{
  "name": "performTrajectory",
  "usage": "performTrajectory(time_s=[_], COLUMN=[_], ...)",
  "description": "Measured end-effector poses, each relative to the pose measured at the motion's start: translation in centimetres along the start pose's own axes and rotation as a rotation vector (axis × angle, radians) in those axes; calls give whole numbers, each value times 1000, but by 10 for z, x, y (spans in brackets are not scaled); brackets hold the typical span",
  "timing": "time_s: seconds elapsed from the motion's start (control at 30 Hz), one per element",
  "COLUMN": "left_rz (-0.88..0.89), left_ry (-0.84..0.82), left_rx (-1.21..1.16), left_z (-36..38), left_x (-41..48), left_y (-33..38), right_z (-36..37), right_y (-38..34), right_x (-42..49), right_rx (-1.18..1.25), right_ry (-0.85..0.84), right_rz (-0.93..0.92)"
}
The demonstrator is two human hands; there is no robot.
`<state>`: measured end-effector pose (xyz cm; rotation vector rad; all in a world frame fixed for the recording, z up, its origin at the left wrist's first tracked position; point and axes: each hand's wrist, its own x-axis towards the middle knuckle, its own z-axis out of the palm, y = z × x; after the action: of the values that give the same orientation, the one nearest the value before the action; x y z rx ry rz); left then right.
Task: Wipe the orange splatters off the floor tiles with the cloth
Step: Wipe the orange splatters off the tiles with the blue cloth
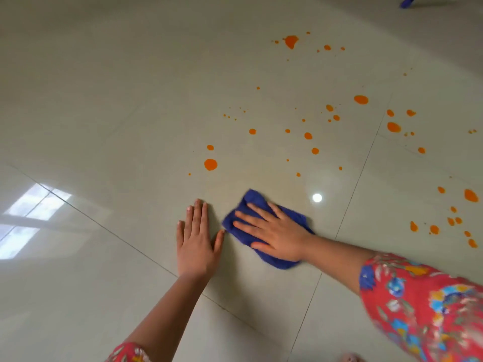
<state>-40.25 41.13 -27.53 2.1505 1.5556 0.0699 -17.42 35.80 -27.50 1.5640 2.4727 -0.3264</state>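
A folded blue cloth (254, 202) lies flat on the glossy cream floor tiles (130, 126). My right hand (271, 231) presses on it with fingers spread and straight. My left hand (196, 239) rests flat on the bare tile just left of the cloth, its thumb almost touching the cloth's edge. Orange splatters (210, 164) dot the tiles beyond the cloth, from a large drop up front to a big blot (291, 41) far back. More orange drops (471, 195) sit on the tile to the right.
Grout lines (350, 202) cross the floor around my hands. A bright lamp reflection (317, 197) shines right of the cloth, and a window reflection (31, 215) lies at the left. A blue object (407, 1) pokes in at the top right corner.
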Motion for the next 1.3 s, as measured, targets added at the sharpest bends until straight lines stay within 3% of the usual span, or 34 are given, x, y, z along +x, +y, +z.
performTrajectory(time_s=[0.13, 0.23, 0.4, 0.57, 0.63, 0.87, 1.1, 1.17, 1.3], left_rz=[0, -14, 48, 103, 80, 8, 8, 26, 56], left_ry=[-71, -147, -192, -247, -234, -134, -9, 32, 88], left_rx=[40, 39, 20, 86, 71, 92, -37, -53, -47], left_z=[-14, -22, -46, -72, -82, -76, -48, -46, -51], left_x=[4, 9, 9, -4, -6, 15, 54, 62, 87], left_y=[5, 5, 6, 10, 17, 19, 1, -5, -23], right_z=[-28, -40, -12, -10, -23, -61, -27, -26, -29], right_y=[69, 57, 27, 38, 44, 92, 12, 9, 23], right_x=[4, 34, -9, -49, -40, -4, 45, 66, 61], right_rx=[-23, 114, 38, 152, 150, 234, 82, 63, 190], right_ry=[-158, -240, -121, -145, -118, -284, -130, -19, 97], right_rz=[191, 346, 50, 203, 155, 228, -167, -73, 466])
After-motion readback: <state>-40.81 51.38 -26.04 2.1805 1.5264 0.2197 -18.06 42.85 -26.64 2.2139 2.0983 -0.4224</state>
